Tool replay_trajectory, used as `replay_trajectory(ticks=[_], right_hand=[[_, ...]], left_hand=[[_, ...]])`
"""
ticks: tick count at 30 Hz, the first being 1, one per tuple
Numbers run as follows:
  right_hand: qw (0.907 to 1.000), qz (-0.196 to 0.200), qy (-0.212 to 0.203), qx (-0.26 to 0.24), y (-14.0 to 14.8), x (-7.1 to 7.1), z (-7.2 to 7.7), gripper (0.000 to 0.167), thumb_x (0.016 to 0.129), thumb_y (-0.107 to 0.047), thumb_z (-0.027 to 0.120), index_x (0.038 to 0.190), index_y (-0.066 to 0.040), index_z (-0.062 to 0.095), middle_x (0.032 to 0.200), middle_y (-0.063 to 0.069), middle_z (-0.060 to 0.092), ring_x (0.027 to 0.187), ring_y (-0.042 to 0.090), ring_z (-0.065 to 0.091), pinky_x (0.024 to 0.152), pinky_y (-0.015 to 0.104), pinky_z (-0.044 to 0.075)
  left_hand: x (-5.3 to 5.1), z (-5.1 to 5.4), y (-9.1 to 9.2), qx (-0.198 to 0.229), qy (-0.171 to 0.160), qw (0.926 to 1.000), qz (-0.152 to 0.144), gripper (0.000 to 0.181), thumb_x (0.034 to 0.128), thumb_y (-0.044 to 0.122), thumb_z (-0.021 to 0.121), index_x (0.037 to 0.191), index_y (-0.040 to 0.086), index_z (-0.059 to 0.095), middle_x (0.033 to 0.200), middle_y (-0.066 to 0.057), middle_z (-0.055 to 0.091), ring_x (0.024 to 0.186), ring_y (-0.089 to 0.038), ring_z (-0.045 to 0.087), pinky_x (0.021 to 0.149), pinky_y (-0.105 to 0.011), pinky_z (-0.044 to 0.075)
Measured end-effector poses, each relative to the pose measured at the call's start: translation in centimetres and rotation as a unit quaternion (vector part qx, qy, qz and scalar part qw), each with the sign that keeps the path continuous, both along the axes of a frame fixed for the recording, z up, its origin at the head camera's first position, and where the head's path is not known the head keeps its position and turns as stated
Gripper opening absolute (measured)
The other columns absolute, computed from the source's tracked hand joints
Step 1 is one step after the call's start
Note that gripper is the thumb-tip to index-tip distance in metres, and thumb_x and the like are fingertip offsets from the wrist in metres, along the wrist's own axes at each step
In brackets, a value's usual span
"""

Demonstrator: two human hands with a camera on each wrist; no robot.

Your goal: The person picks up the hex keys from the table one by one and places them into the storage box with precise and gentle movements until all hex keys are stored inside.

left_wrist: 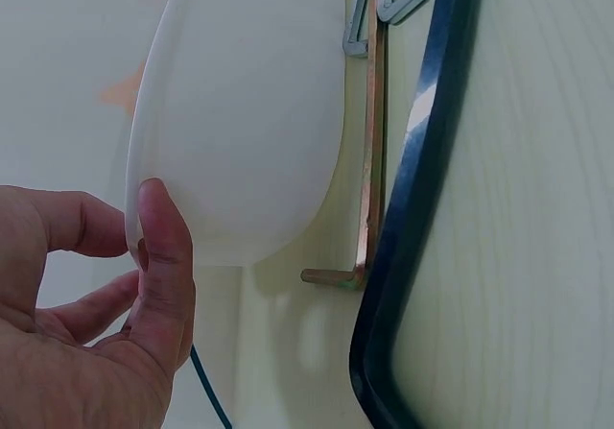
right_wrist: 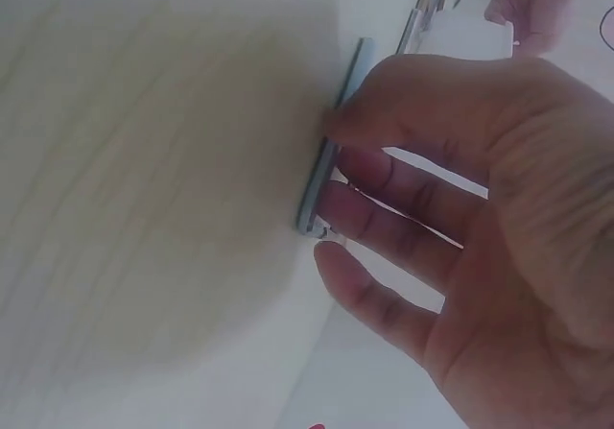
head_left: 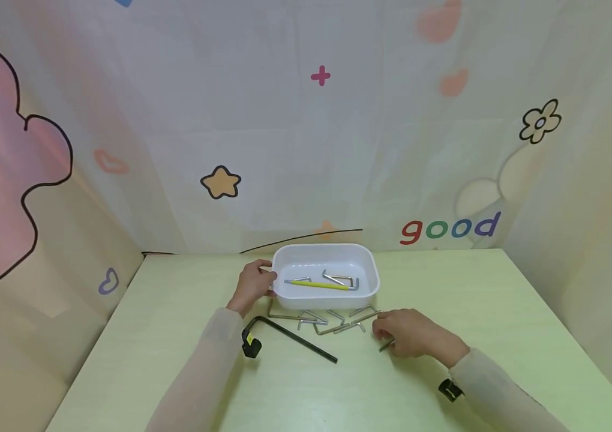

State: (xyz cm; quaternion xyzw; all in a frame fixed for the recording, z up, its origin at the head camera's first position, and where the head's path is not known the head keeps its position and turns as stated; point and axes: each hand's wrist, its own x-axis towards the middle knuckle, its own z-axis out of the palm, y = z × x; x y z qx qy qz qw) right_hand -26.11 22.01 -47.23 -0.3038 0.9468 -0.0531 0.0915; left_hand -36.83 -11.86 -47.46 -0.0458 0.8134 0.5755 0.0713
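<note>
My left hand grips the left end of a white plastic tray; in the left wrist view thumb and fingers pinch its rim. Inside the tray lie several hex keys, among them a yellow-sleeved hex key. To the right of the tray my right hand pinches a small grey hex key between thumb and fingers, low over the table. Several loose hex keys lie in front of the tray, including a long bronze hex key.
A large black hex key lies on the table in front of my left hand, beside the sleeve. The pale green table ends at a printed curtain close behind the tray, with more curtain at both sides.
</note>
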Motion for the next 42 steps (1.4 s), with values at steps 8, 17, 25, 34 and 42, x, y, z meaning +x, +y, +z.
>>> replay_trajectory(ticks=[8, 17, 25, 34, 42], right_hand=[[1.0, 0.005, 0.006, 0.006, -0.4, -0.2, -0.7, 0.024, 0.078, -0.002, 0.07, 0.074, -0.021, 0.055, 0.068, -0.011, 0.042, 0.066, 0.008, 0.041, 0.059, 0.023, 0.033], [0.9992, -0.03, -0.027, -0.001, -1.0, -0.6, -0.9, 0.019, 0.081, -0.008, 0.073, 0.078, -0.021, 0.059, 0.069, -0.009, 0.047, 0.067, 0.01, 0.045, 0.062, 0.025, 0.038], [0.9991, -0.021, 0.0, -0.036, -1.5, -1.3, 1.2, 0.017, 0.078, -0.004, 0.073, 0.081, -0.016, 0.063, 0.069, -0.01, 0.05, 0.066, 0.01, 0.045, 0.059, 0.021, 0.041], [0.9978, 0.008, 0.05, -0.044, -1.9, -2.0, 3.5, 0.015, 0.078, -0.004, 0.072, 0.085, -0.013, 0.061, 0.073, -0.008, 0.051, 0.066, 0.01, 0.045, 0.059, 0.02, 0.039], [0.9953, -0.006, 0.059, -0.076, -2.3, -3.1, 5.1, 0.018, 0.078, -0.004, 0.07, 0.086, -0.014, 0.058, 0.072, -0.008, 0.05, 0.068, 0.01, 0.046, 0.06, 0.021, 0.037]], left_hand=[[0.0, -0.2, 0.0, 0.004, -0.001, 1.0, -0.003, 0.044, 0.0898, 0.011, 0.058, 0.133, 0.002, 0.054, 0.101, -0.015, 0.058, 0.072, -0.016, 0.062, 0.056, -0.024, 0.06], [0.1, 0.0, -0.1, 0.001, -0.001, 1.0, -0.003, 0.044, 0.0904, 0.011, 0.058, 0.133, 0.003, 0.053, 0.102, -0.015, 0.058, 0.073, -0.017, 0.062, 0.058, -0.026, 0.061], [0.1, 0.1, -0.1, -0.004, 0.0, 1.0, 0.0, 0.044, 0.0901, 0.011, 0.058, 0.133, 0.002, 0.054, 0.102, -0.015, 0.057, 0.072, -0.016, 0.061, 0.056, -0.025, 0.06], [0.2, 0.2, -0.1, -0.001, -0.004, 1.0, -0.004, 0.045, 0.0908, 0.012, 0.058, 0.134, 0.003, 0.053, 0.104, -0.017, 0.058, 0.075, -0.018, 0.063, 0.063, -0.031, 0.063], [0.2, 0.2, -0.1, -0.003, -0.003, 1.0, -0.003, 0.044, 0.0913, 0.012, 0.058, 0.134, 0.003, 0.053, 0.104, -0.016, 0.058, 0.078, -0.02, 0.064, 0.064, -0.032, 0.063]])
